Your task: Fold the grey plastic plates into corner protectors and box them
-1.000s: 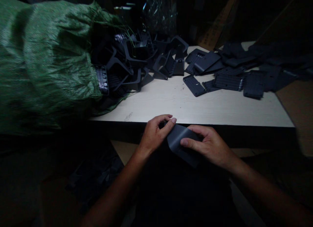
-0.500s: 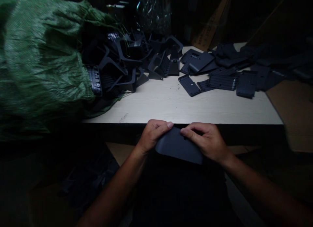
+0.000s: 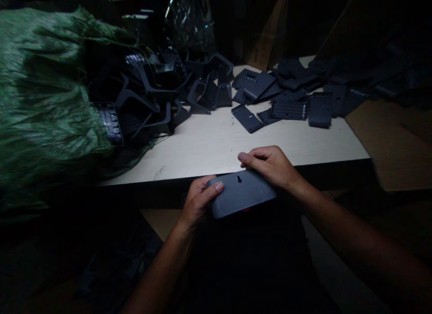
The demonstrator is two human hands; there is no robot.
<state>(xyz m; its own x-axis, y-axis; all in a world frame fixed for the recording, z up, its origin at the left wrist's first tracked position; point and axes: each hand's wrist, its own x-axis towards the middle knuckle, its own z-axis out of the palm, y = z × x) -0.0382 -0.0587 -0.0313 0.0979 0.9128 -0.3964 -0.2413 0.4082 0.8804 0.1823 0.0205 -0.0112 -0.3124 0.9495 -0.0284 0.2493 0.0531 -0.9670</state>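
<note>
A dark grey plastic panel [image 3: 245,194] with a small keyhole-shaped slot is held in front of the table's front edge, its smooth face toward me. My left hand [image 3: 201,197] grips its left end, thumb on the face and fingers behind. Just above the panel's upper right edge is my right hand [image 3: 270,164], thumb and fingers brought together in a pinch. Whether anything small sits between those fingertips is hidden. Some red shows under the panel's lower edge, too little to identify.
On the pale table [image 3: 195,147] lie several flat dark panels [image 3: 288,110] at the back right. Angled dark plastic parts [image 3: 162,93] spill from a green woven sack [image 3: 50,88] at the left. Cardboard [image 3: 391,147] stands at the right, with clear plastic wrap [image 3: 191,21] behind.
My right hand has come off the panel's upper edge and risen toward the table. My left hand has shifted to the panel's left end, and the slot now shows. The view has turned slightly.
</note>
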